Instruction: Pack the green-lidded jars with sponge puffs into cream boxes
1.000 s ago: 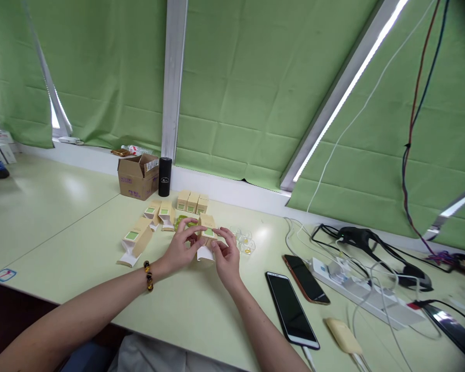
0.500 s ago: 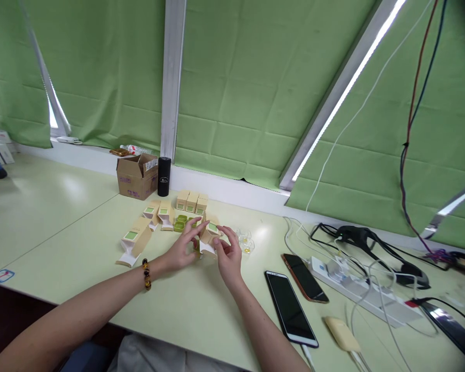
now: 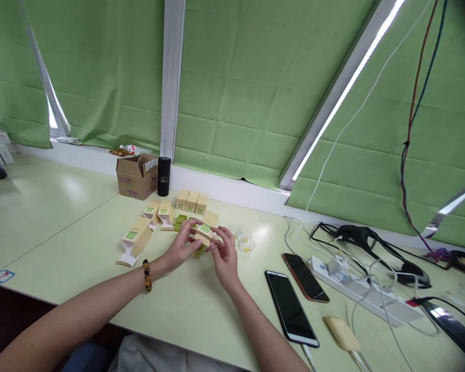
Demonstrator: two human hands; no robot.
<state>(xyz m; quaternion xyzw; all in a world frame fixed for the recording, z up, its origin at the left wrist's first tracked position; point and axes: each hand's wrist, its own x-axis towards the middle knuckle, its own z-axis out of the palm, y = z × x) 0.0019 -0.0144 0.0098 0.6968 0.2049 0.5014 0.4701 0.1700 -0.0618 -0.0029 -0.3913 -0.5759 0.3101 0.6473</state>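
Between my two hands is a small tan cardboard box (image 3: 205, 230) with a green label, its end flap (image 3: 202, 239) facing me. My left hand (image 3: 181, 246) grips the box from the left, thumb by the flap. My right hand (image 3: 225, 256) grips it from the right, fingers along its side. Just below the box, partly hidden by my fingers, a small clear and green container (image 3: 199, 251) sits on the table. Green containers (image 3: 181, 221) lie behind my left hand. Clear plastic containers (image 3: 245, 240), one with something yellow, stand right of my right hand.
Opened tan boxes (image 3: 135, 235) lie at the left; closed ones (image 3: 191, 201) stand in a row behind. A brown carton (image 3: 137, 176) and black cylinder (image 3: 164, 176) stand by the wall. Two phones (image 3: 292, 309), a power strip (image 3: 364, 292) and tangled cables occupy the right.
The box in my hands has been turned, and its white inner flap no longer shows; a tan end flap faces me. My left hand has closed onto the box.
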